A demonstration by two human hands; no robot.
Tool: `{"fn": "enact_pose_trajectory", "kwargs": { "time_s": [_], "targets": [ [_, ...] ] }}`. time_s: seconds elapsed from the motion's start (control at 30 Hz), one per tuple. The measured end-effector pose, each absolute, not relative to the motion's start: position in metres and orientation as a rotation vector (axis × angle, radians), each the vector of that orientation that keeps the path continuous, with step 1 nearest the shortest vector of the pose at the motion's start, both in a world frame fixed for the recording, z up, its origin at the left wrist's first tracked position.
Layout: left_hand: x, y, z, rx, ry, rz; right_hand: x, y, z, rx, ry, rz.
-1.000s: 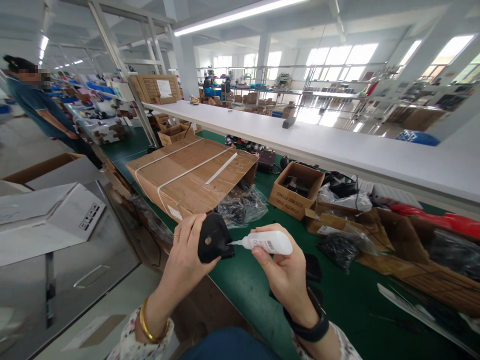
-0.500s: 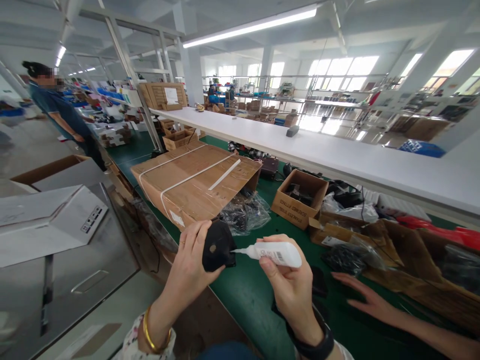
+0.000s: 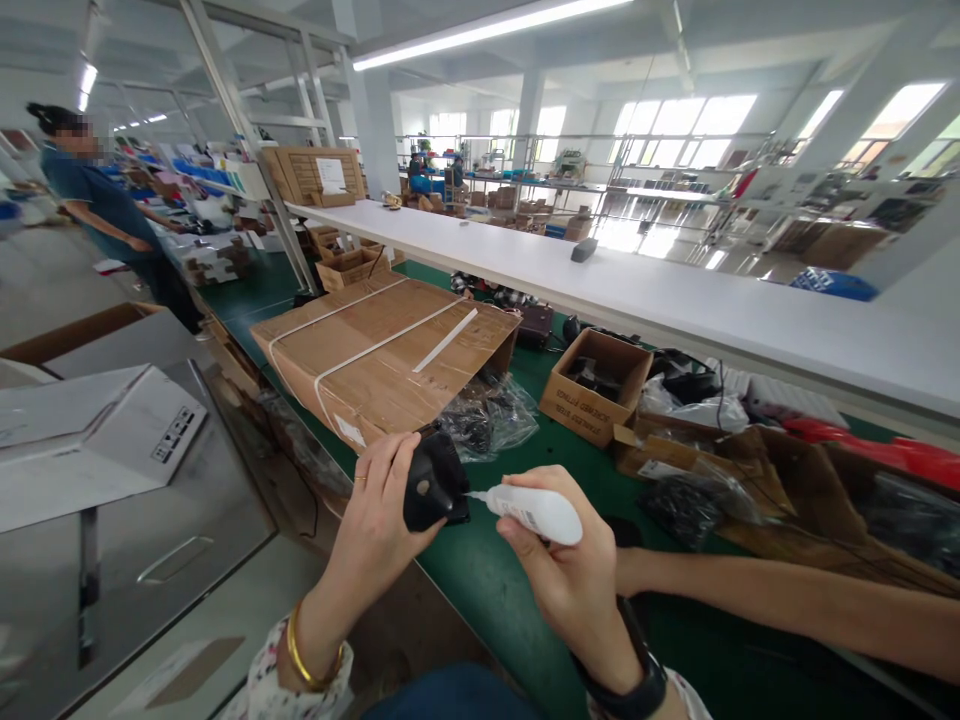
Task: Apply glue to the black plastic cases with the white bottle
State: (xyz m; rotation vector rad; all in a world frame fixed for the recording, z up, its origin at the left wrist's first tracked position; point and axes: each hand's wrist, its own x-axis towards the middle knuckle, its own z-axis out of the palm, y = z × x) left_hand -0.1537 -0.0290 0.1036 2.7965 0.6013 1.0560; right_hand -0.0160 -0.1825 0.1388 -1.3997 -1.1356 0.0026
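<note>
My left hand (image 3: 382,510) is closed around a black plastic part (image 3: 431,485) with a small pale round spot on its face, tilted above the bench edge. In my right hand (image 3: 566,560) lies a white squeeze bottle (image 3: 536,510) with a thin nozzle. The nozzle points left, its tip at the right edge of the black part; whether it touches cannot be made out. Another person's forearm (image 3: 780,600) reaches in from the right, its hand hidden behind my right hand.
A large strapped cardboard box (image 3: 382,350) lies on the green bench (image 3: 480,590), with plastic-bagged black parts (image 3: 487,415) beside it. A small open carton (image 3: 589,415) stands farther right. A white shelf (image 3: 637,285) runs above. A person (image 3: 112,220) stands at far left.
The bottle has shifted slightly left and up, its nozzle still at the black part, which has turned a little. The other person's arm has moved left, behind my right hand.
</note>
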Motion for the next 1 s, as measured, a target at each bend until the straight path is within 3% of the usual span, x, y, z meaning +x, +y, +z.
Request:
{"fn": "enact_pose_trajectory", "kwargs": {
  "time_s": [0.5,1.0],
  "targets": [
    [-0.141,-0.03,0.098,2.696,0.73,1.052,-0.042,-0.186,0.119,-1.428,-1.522,-0.706],
    [-0.136,-0.029,0.096,2.681,0.726,1.033,-0.048,-0.187,0.105,-1.509,-1.471,-0.689]
  ]
}}
